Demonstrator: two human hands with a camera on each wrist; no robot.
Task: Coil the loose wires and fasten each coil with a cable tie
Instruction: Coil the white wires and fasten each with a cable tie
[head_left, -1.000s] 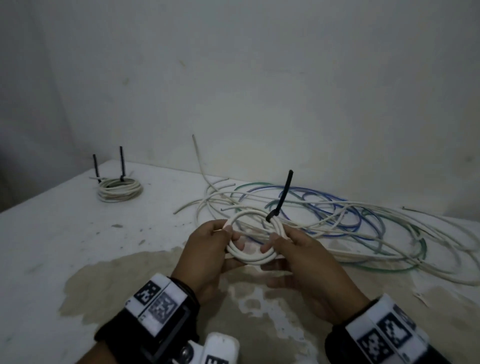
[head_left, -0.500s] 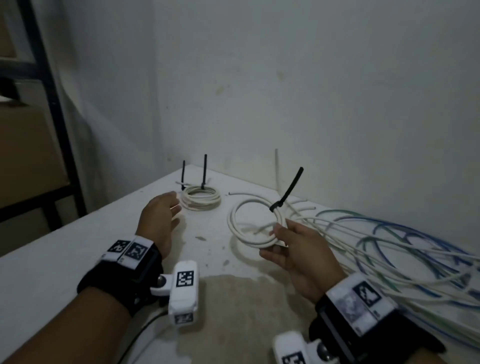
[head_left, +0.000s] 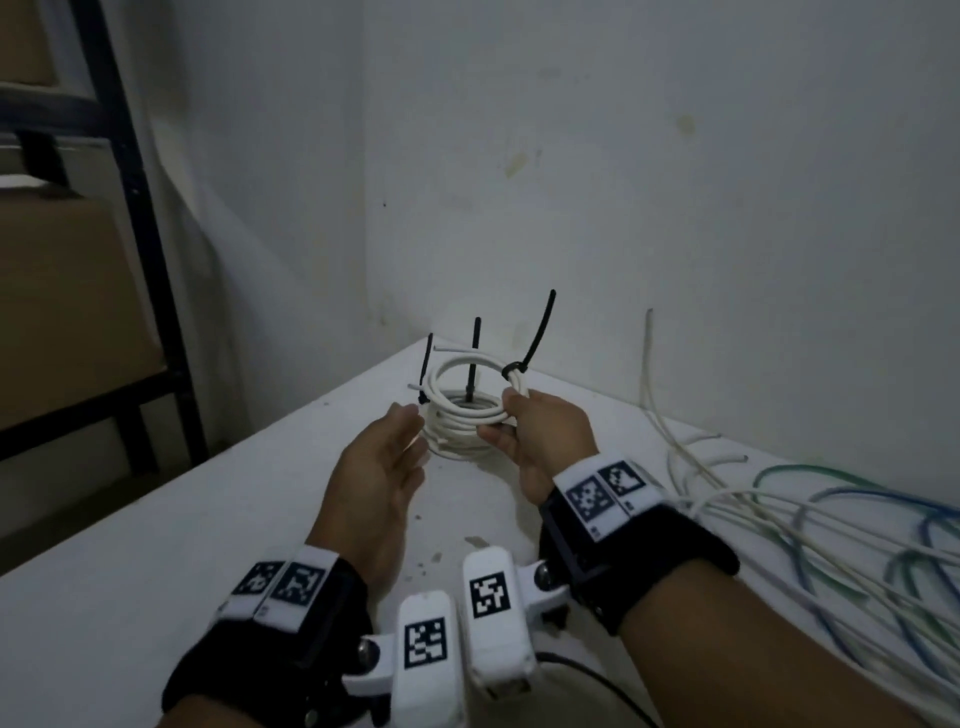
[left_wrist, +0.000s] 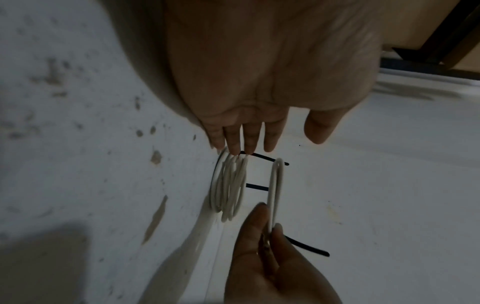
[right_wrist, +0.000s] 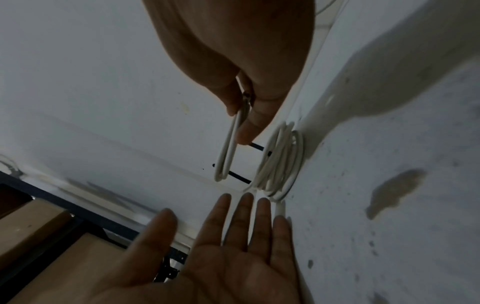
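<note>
White wire coil (head_left: 470, 384), a thin ring of round cable with a black plastic cable tie (head_left: 530, 345) cinched at its top right, sits centre frame in head view, pinched at its right edge between thumb and fingers of the right hand (head_left: 540, 436). It is held above the stacked white wire coil (head_left: 457, 431) lying on the table; two more black tie tails (head_left: 475, 358) stand up from that stack.

Left hand (head_left: 384, 467): fingers straight and relaxed, palm facing right, holding nothing, just left of the stack.

Left wrist view adds: held ring (left_wrist: 275, 191) seen edge-on, clearly apart from the stack (left_wrist: 230, 185); left fingertips (left_wrist: 235, 144) reach the stack's top edge, actual contact can't be confirmed; right thumb and finger (left_wrist: 255, 218) clamp the ring's lower end.

Right wrist view adds: pinch from behind, ring (right_wrist: 228, 148) hanging off the right fingers (right_wrist: 249, 123); open left palm (right_wrist: 233, 257) in lower frame, fingers spread, tips close to the stack (right_wrist: 280, 162).

Surface: white stained tabletop (head_left: 182, 545), spots and brown blotches best seen in the wrist views. Loose white, green and blue wires (head_left: 831, 530) sprawl at right of head view. White walls meet in a corner behind the coils; black metal shelf frame (head_left: 135, 218) with brown boxes at upper left.
</note>
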